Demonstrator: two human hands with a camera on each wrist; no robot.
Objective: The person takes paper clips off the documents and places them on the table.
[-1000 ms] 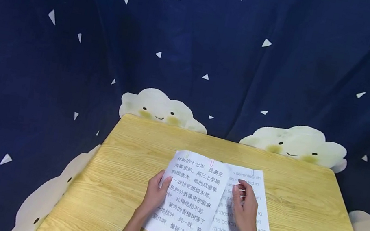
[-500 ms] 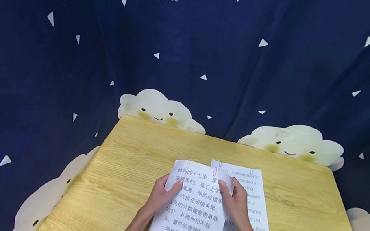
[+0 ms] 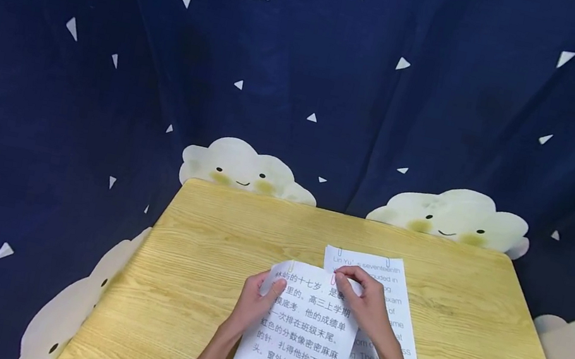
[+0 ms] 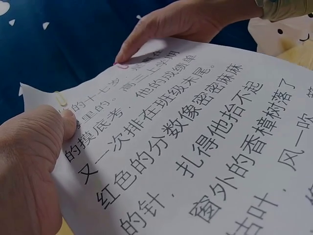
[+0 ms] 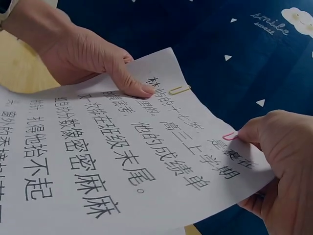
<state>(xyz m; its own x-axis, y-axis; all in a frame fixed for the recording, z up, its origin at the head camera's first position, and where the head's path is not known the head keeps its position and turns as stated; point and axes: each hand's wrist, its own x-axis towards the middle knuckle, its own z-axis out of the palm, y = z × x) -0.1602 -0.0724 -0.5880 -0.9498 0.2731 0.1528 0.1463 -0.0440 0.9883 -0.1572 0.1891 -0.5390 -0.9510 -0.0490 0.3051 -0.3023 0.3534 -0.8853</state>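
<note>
Both hands hold a sheet of Chinese text (image 3: 300, 336) lifted off the wooden surface (image 3: 196, 240). The left hand (image 3: 255, 302) pinches its upper left edge, thumb on the print just below a yellow paper clip (image 5: 179, 90). The right hand (image 3: 366, 306) has thumb and fingers closed at the pink paper clip (image 5: 230, 136) on the top edge. The sheet's lower end runs out of the head view. A second sheet with English text (image 3: 392, 275) lies flat, half hidden behind the right hand.
</note>
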